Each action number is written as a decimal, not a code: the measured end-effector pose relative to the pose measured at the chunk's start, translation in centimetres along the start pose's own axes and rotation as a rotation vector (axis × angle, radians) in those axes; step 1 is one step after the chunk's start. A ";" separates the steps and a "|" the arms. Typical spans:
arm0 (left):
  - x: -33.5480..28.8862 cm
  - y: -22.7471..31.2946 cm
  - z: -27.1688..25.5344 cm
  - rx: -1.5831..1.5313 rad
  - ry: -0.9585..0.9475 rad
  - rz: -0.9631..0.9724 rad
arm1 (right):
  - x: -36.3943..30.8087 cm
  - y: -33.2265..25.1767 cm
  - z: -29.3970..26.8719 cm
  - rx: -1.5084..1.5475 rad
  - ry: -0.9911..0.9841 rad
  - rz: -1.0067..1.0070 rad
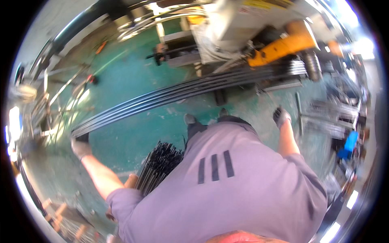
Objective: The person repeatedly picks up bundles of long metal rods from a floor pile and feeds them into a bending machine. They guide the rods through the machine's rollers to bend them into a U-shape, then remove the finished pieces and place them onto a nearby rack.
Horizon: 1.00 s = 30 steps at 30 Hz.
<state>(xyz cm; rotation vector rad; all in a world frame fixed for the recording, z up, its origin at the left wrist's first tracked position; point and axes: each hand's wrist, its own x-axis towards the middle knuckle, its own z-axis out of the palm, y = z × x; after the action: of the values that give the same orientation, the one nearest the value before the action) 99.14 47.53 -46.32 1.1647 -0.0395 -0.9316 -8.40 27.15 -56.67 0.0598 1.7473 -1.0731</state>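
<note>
A bundle of several long dark metal tubes (170, 95) slants across the view, its near-left ends pale and shiny. My left hand (82, 149), in a light glove with a dark palm, is closed around those left ends. The tubes run to the right under an orange machine arm (285, 45), where their other ends sit among machine parts. My right hand (282, 117), gloved in grey with dark fingers, hangs apart from the tubes at my right side. Its fingers look curled, and no object shows in them.
A thick stack of dark rods (160, 166) stands by my left side. Machine housing (227, 30) rises ahead. Blurred metal racks (328, 119) and a blue object (349, 145) lie to the right. Wooden pieces (60, 212) are at the lower left, on the green floor (117, 143).
</note>
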 end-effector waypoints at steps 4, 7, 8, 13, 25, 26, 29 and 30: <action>-2.3 -1.2 7.5 0.055 0.086 0.101 | -1.7 -0.1 -3.9 -0.021 -0.055 0.054; -3.9 -2.8 11.4 -0.076 0.161 0.226 | -1.4 -0.9 -4.9 -0.042 0.007 0.070; -5.3 -3.6 13.7 -0.130 0.226 0.284 | -0.1 -1.0 -5.8 -0.029 -0.027 0.083; -7.6 -13.0 13.9 -0.269 0.247 0.182 | 7.8 -3.4 -7.9 -0.056 -0.055 0.108; -20.5 -58.0 37.6 0.278 -0.048 -0.103 | 34.2 -23.4 -14.4 -0.366 -0.060 0.114; -22.8 -61.2 38.9 0.209 -0.037 -0.155 | 36.1 -25.3 -14.1 -0.405 -0.088 0.096; -28.6 -66.6 45.0 0.218 -0.082 -0.313 | 35.8 -25.2 -19.5 -0.478 -0.117 0.143; -30.3 -68.2 46.3 0.234 -0.121 -0.336 | 37.1 -28.1 -19.1 -0.491 -0.138 0.098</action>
<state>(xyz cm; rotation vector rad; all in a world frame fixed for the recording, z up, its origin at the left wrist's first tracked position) 16.61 26.21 -67.37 1.3546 -0.0527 -1.3210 -53.58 7.37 -66.78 -0.2268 1.8152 -0.5426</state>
